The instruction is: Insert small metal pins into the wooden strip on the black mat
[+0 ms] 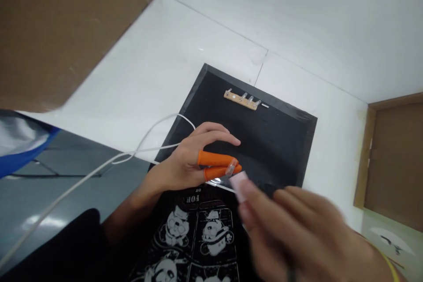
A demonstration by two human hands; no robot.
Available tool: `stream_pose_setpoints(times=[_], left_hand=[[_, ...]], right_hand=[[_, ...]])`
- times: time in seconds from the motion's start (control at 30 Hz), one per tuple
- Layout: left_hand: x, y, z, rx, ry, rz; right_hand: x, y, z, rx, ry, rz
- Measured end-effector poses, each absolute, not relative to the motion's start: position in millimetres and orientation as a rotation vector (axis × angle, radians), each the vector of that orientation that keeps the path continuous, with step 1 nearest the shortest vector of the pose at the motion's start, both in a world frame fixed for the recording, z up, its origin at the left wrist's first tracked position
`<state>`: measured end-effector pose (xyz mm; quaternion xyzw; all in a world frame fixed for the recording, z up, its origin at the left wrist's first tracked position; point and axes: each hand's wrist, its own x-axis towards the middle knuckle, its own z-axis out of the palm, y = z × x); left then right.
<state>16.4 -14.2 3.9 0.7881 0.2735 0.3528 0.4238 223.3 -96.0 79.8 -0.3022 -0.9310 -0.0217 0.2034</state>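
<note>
Small clear part [231,167] sits at the mat's [280,141] near edge, pinched between the two orange-capped fingertips [218,159] of the left hand [185,165], long axis pointing right. Right hand [297,229] is blurred but looks closed on a pink piece [238,184], just right of and touching-close to the part. Tan strip [242,99] lies at the mat's far edge, well apart; white cable [99,169] runs off the mat's left side.

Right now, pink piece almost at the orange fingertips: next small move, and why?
Probably steady the right hand and ease its pink piece onto the small clear part pinched by the left hand: the two nearly touch, but the right hand is blurred.
</note>
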Motion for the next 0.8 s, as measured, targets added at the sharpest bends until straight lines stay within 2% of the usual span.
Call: stream_pose_setpoints(times=[0.2,0.3,0.53,0.67,0.8], left_hand=[[17.2,-13.1,0.4,2.138,0.646,0.917],[16.7,-12.9,-0.1,2.113,0.683,0.898],[17.8,-11.1,-1.7,2.127,0.677,0.897],[17.0,-10.3,-3.2,2.149,0.641,0.924],[15.8,-10.2,-3.9,2.073,0.678,0.909]], right_hand=[[220.6,-95.9,76.4,-0.827,-2.619,-0.131],[219.1,-99.8,75.2,-0.858,-2.661,-0.017],[215.5,-97.3,75.4,-0.791,-2.690,0.015],[217.8,-92.8,74.1,-0.829,-2.636,-0.107],[226.4,-93.2,74.4,-0.838,-2.670,0.014]])
